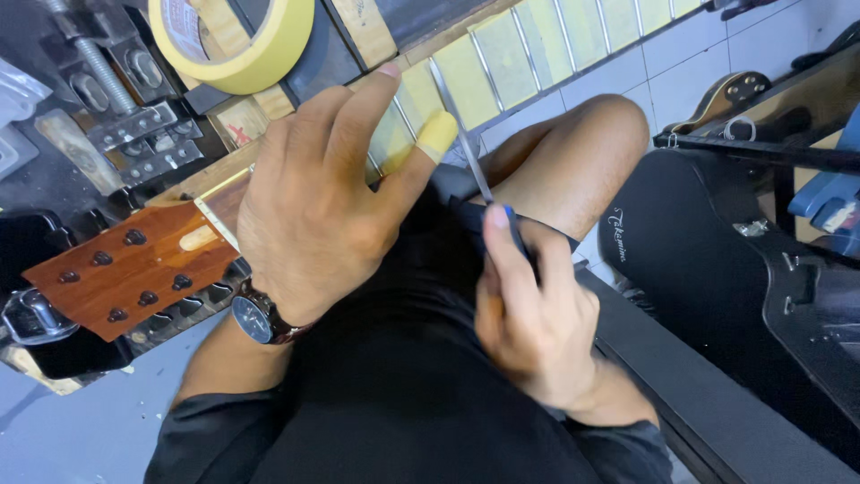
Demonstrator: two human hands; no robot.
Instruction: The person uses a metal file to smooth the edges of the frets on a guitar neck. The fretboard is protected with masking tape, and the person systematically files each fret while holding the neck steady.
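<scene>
The left hand (313, 206) lies spread over the guitar neck (466, 76) near the nut, fingers pressed down on the fretboard; the thumb tip wears a yellow tape wrap, and a dark-faced wristwatch (255, 318) sits on the wrist; the neck runs from the reddish-brown headstock (134, 269) at the left up toward the top right, its spaces between the metal frets covered with strips of yellowish masking tape; the headstock shows six dark tuner posts and rests on the table (54, 179) among metal clamps and a threaded screw; the right hand (533, 314) is closed around the blue handle of a thin metal tool (470, 157), thumb laid along the top; the tool's slim shaft points up toward the neck, its tip just beside the taped thumb at the fretboard edge; a roll of yellow masking tape (242, 45) stands above the left hand; a black guitar case (717, 278) lies open at the right, beside the person's bare knee (582, 152).
</scene>
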